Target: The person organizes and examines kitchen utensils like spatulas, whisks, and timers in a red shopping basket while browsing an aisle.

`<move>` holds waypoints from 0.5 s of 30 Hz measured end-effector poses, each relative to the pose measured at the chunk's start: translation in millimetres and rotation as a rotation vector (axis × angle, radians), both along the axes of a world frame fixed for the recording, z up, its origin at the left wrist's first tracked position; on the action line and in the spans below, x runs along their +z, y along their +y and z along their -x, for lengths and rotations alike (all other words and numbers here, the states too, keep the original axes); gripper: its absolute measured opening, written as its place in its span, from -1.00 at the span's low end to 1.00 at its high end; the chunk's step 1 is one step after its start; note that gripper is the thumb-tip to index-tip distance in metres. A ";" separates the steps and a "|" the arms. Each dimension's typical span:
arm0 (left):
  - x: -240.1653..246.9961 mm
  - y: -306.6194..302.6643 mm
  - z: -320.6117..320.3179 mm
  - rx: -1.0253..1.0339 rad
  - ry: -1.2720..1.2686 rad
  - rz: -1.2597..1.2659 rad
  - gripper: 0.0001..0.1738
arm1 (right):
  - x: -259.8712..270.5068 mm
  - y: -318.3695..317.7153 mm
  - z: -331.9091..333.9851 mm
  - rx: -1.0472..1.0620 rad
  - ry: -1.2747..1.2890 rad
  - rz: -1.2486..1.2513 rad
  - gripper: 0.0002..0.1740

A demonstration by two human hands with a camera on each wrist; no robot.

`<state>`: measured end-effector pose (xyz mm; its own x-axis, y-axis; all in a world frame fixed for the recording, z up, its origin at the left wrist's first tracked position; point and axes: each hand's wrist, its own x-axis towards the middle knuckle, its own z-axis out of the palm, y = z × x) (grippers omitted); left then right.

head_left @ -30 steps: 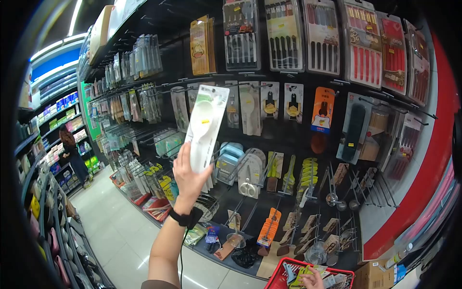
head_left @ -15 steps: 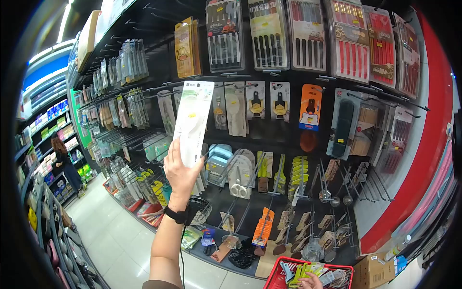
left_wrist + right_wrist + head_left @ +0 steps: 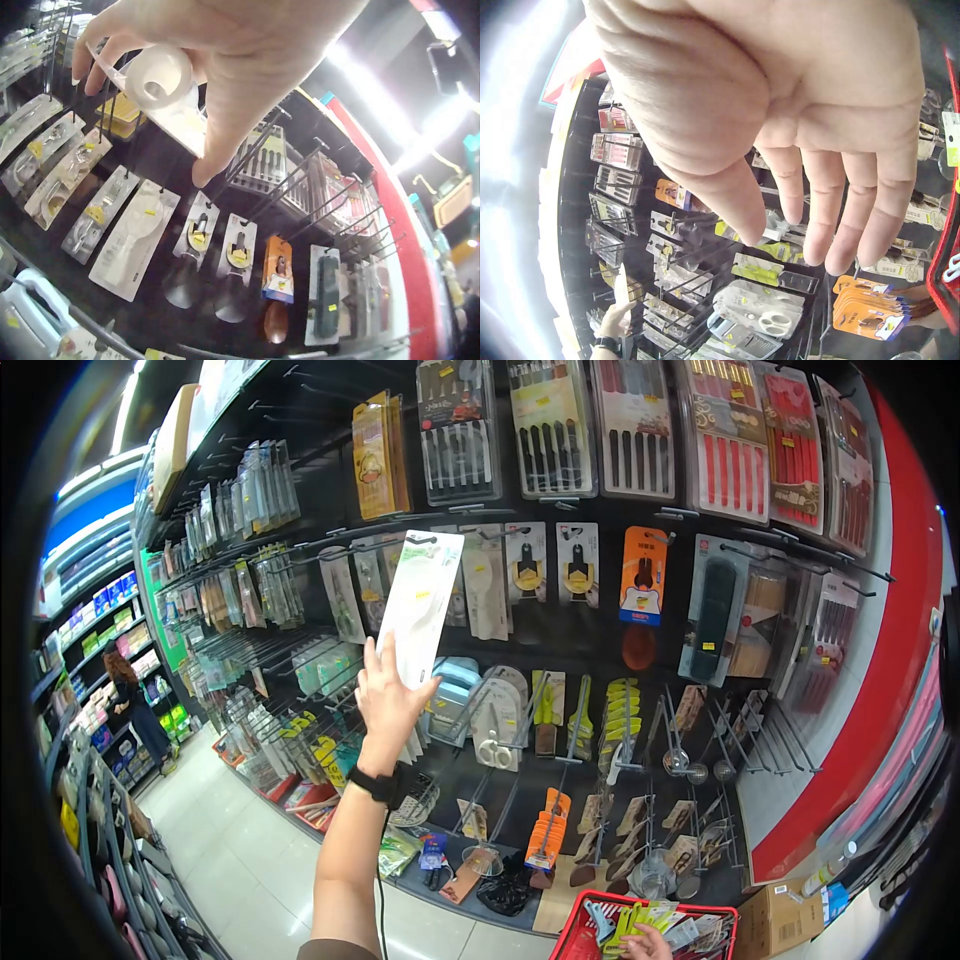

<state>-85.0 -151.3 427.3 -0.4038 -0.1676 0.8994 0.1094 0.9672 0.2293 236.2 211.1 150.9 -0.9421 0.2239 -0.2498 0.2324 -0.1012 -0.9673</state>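
My left hand (image 3: pixel 392 695) holds a white carded package (image 3: pixel 423 600) by its lower end, thumb at the right edge and fingers at the left and behind. In the left wrist view the thumb and fingers of the left hand (image 3: pixel 225 75) grip the package, whose white rounded end (image 3: pixel 159 75) faces the camera. My right hand (image 3: pixel 648 943) is low, over a red basket (image 3: pixel 572 935) of green and other packaged items. In the right wrist view the fingers of the right hand (image 3: pixel 780 142) hang loosely bent with nothing seen between them.
Metal hooks carry spatula cards (image 3: pixel 577 565), an orange card (image 3: pixel 643 575), chopstick packs (image 3: pixel 635 450) and scissors (image 3: pixel 493 735). A cardboard box (image 3: pixel 785 922) stands right of the basket. Far left, a person (image 3: pixel 137 705) stands in the aisle.
The package and left hand first shifted left in view, then slightly right, with the package's tilt changing. The shelf has shifted left in view. The right hand stays over the basket.
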 end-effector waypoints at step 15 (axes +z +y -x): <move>13.3 45.5 159.9 -0.049 -0.456 -0.155 0.19 | -45.0 17.5 -16.3 -0.153 0.138 0.071 -0.52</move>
<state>-244.9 -105.8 440.6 -0.7618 -0.2561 0.5951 0.0094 0.9141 0.4054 252.6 228.6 105.9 -0.9247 0.3536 -0.1412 0.0750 -0.1945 -0.9780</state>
